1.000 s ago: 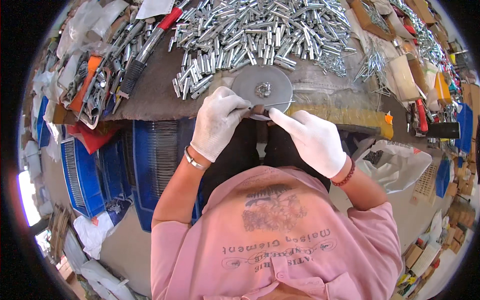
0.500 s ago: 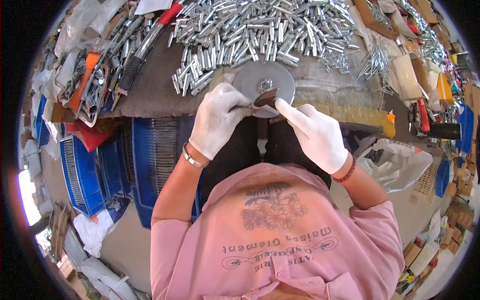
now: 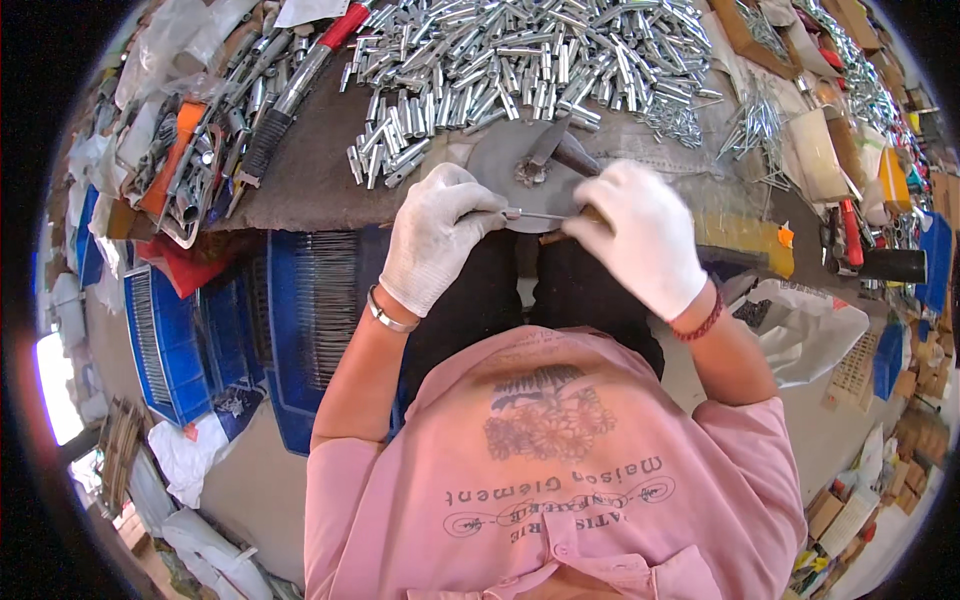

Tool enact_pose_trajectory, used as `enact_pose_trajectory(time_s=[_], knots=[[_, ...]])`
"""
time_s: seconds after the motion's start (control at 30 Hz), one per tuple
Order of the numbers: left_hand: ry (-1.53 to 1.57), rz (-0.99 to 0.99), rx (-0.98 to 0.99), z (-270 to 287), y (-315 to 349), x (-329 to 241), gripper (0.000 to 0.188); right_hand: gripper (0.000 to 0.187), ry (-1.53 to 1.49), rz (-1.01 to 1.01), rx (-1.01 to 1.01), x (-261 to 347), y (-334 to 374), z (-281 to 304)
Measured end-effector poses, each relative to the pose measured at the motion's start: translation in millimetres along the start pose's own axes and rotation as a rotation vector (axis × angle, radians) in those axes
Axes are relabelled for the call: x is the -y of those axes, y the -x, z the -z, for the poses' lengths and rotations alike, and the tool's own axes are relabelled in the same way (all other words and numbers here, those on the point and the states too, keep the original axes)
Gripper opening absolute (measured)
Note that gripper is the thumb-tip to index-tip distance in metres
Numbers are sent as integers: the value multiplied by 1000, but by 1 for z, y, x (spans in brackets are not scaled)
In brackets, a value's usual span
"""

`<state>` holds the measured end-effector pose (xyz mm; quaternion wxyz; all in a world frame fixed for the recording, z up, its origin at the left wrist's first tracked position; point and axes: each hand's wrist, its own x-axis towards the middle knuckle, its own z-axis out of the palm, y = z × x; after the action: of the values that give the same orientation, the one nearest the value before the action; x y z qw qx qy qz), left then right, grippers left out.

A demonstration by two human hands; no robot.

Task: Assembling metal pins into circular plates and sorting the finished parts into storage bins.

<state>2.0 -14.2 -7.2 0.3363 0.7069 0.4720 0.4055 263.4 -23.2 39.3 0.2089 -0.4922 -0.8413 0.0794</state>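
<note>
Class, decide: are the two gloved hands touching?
Apart: the head view shows a gap between left hand and right hand, spanned by a thin rod.

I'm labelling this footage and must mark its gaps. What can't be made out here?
All in the head view:
- Thin metal rod: its ends, hidden by the left hand and right hand.
- Dark tool: the right hand's grip, fingers blurred.
- Shiny bits on the grey disc: too small.
- Metal tubes: pile cut off by the top edge.

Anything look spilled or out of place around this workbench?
Nothing looks clearly spilled or broken. The left side of the bench looks untidy: tools lie crisscrossed beside crumpled clear plastic. The metal tubes are heaped loose, but that may be deliberate.
</note>
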Motion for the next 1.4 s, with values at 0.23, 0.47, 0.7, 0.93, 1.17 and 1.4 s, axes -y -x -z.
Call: enact_pose_trajectory(time_s=[0.23,0.47,0.7,0.93,1.17,1.4], knots=[[-128,76,-290,-11,20,-22,32,18,-571,-309,295,18,19,-15],[373,631,-116,-20,37,-26,71,20,-837,-515,408,43,21,-29],[656,609,-319,2,52,-28,63,41,-837,-439,389,67,19,-35],[410,818,-785,89,141,97,63,45,-623,-400,-146,3,24,-44],[128,918,-1019,133,189,280,53,43,-692,-334,-221,3,23,-56],[-417,1048,-954,152,206,414,52,42,-774,-319,-207,5,23,-57]])
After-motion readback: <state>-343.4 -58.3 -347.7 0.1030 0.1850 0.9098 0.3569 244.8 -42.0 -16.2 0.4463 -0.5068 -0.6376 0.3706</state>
